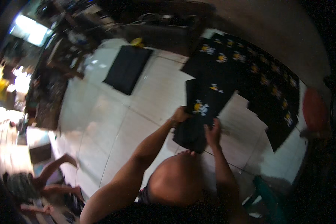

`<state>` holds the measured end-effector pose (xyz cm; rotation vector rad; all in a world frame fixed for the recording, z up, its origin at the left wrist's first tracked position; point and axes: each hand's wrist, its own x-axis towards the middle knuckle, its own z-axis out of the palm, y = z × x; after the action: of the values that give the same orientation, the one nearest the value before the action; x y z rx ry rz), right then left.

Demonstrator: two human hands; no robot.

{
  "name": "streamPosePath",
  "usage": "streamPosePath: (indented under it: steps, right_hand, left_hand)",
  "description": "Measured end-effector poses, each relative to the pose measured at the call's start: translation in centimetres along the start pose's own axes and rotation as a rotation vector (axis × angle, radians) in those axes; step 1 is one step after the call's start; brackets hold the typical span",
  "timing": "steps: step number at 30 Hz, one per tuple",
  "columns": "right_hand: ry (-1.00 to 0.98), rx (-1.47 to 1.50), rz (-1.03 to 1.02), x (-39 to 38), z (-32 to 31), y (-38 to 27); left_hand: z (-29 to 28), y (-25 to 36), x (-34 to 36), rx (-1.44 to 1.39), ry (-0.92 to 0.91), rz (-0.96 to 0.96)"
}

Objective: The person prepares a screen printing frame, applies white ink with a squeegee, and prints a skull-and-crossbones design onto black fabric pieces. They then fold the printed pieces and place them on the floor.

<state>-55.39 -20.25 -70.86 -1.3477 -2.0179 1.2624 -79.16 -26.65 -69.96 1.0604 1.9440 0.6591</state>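
Observation:
My left hand (180,115) grips the left edge of a black fabric piece (192,132) printed with small white and yellow designs. My right hand (213,132) rests on that piece's right side with fingers apart. The fabric lies on the pale tiles, just beyond my bare knee (171,175) and toes. More printed black pieces (265,93) lie spread and overlapping at the upper right. A plain folded black stack (127,69) lies apart at the upper left, with a small yellow object (136,42) behind it.
Another person's bare legs (52,171) show at the lower left. A dark cluttered bench (48,93) runs along the left, and dark furniture (156,35) along the back. A red object (313,110) stands at the right, a green object (265,196) at the lower right.

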Motion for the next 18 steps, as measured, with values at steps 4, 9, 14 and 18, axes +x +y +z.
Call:
streamPosePath:
  steps: [4, 9, 14, 18]
  right_hand:
    - [-0.192, -0.166, -0.007, 0.8, -4.2, -4.2]
    - [0.133, -0.547, -0.731, 5.6, -8.7, -13.5]
    - [-0.382, -0.842, -0.821, 7.7, -11.4, -20.0]
    - [-0.248, -0.72, -0.88, 5.9, -12.4, -21.0]
  left_hand:
    - [-1.9, 4.5, -2.0, 0.46, 0.232, 0.211]
    - [-6.1, 13.9, -5.4, 0.895, 0.125, 0.19]
    - [-8.9, 20.3, -9.1, 0.985, 0.056, 0.229]
    - [-11.7, 21.4, -11.3, 0.794, 0.13, 0.298]
